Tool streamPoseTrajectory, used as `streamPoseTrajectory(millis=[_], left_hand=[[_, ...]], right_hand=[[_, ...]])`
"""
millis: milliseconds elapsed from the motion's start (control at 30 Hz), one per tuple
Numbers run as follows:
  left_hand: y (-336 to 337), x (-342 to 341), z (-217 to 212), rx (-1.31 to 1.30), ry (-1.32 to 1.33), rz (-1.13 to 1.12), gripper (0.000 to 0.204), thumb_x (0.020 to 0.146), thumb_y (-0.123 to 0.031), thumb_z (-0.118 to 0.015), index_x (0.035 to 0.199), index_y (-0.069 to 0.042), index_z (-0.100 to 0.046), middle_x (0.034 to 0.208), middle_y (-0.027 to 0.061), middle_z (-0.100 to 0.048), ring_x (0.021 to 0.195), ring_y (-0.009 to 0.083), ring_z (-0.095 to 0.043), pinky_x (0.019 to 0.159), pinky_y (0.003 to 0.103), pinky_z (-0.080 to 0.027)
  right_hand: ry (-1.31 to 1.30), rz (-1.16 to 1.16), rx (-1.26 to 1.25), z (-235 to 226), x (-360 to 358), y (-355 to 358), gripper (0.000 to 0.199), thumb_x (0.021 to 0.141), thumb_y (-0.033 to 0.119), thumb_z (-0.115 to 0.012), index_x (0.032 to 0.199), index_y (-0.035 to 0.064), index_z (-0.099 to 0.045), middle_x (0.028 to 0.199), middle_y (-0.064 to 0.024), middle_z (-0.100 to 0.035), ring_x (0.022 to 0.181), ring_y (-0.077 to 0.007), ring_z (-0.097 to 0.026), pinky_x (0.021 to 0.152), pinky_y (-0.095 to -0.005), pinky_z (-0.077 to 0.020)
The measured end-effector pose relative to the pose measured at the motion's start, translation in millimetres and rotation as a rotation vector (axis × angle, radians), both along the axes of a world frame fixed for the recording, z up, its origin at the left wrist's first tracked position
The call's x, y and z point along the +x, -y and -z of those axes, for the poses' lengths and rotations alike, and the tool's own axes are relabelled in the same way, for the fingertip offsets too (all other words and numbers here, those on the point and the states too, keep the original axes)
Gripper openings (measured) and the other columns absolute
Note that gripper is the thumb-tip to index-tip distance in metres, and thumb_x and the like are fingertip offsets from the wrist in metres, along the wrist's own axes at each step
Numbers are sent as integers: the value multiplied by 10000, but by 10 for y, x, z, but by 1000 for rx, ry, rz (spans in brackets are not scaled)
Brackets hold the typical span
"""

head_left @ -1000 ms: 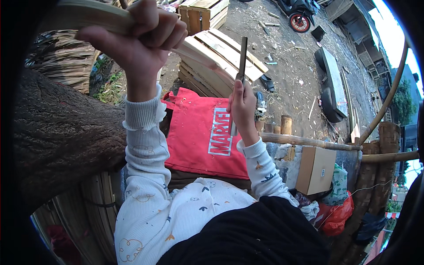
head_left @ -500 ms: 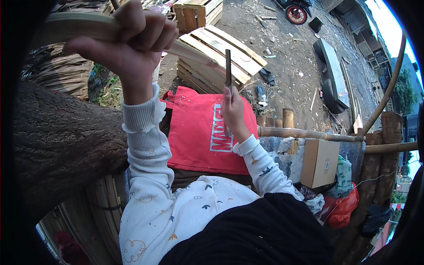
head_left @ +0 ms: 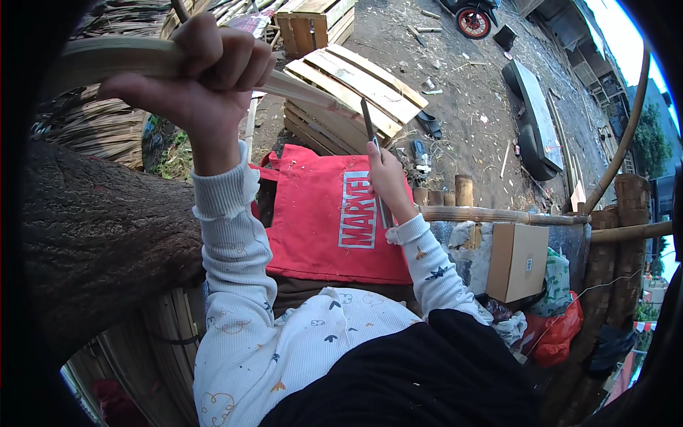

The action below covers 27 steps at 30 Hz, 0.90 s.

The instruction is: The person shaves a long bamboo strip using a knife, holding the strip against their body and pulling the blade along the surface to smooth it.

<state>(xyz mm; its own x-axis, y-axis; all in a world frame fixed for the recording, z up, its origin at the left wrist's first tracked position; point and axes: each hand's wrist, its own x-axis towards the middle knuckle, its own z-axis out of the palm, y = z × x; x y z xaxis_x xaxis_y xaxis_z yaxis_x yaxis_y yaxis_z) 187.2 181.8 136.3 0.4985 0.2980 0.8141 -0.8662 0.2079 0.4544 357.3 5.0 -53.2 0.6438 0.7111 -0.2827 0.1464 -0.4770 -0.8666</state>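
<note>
My left hand [head_left: 213, 96] is raised at the upper left, its fingers wrapped round a long pale bamboo strip [head_left: 124, 57]. From the fist the strip runs right and slightly down to near the knife. Lower and to the right, my right hand [head_left: 388, 179] grips a knife [head_left: 367, 119] with a narrow dark blade pointing up and a little left. Part of its handle shows below the hand. Whether blade and strip touch I cannot tell. A red cloth bag [head_left: 306, 213] with white lettering lies across my lap, beneath the right hand.
Wooden crates [head_left: 356, 82] stand ahead. A thick tree trunk [head_left: 107, 220] is close on my left. A bamboo rail [head_left: 505, 215], a cardboard box [head_left: 518, 263] and plastic bags [head_left: 558, 334] are on my right. Sandals [head_left: 421, 158] lie on the littered ground.
My right hand has shifted slightly right and down, and the knife blade now leans more to the left. My left hand still holds the strip, barely moved.
</note>
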Motion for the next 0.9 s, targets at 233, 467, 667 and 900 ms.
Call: streamPoseTrajectory(millis=[233,467,667,900], left_hand=[[72,71,-49,71,40,50,705,519,-880,-368,576,-188,-244,426,-77,-183,387,57,-107,389,257,-78],[33,49,-20,97,32,32,713,511,-887,-351,583,-190,-221,429,-74,-184,389,57,-103,387,255,-74],[8,-4,6,-1,-10,-25,719,500,-888,-365,579,-189,-217,432,-76,-182,390,56,-103,393,253,-76],[45,40,-1,29,11,54,726,483,-890,-387,580,-190,-218,435,-75,-178,392,57,-104,399,253,-77]], right_hand=[[188,11,-52,316,60,-34,449,911,429,-376,744,15,-429,482,-27,-404,336,-120,-434,335,-258,-382],[125,65,450,108,-7,55,450,903,419,-402,710,13,-409,494,-62,-416,368,-156,-468,360,-295,-391],[-78,-24,-58,-12,84,7,452,899,476,-366,730,58,-398,482,-27,-439,351,-103,-463,328,-235,-379],[25,-68,79,109,-45,-1,419,919,419,-366,717,55,-405,514,-3,-413,359,-71,-421,333,-207,-342]])
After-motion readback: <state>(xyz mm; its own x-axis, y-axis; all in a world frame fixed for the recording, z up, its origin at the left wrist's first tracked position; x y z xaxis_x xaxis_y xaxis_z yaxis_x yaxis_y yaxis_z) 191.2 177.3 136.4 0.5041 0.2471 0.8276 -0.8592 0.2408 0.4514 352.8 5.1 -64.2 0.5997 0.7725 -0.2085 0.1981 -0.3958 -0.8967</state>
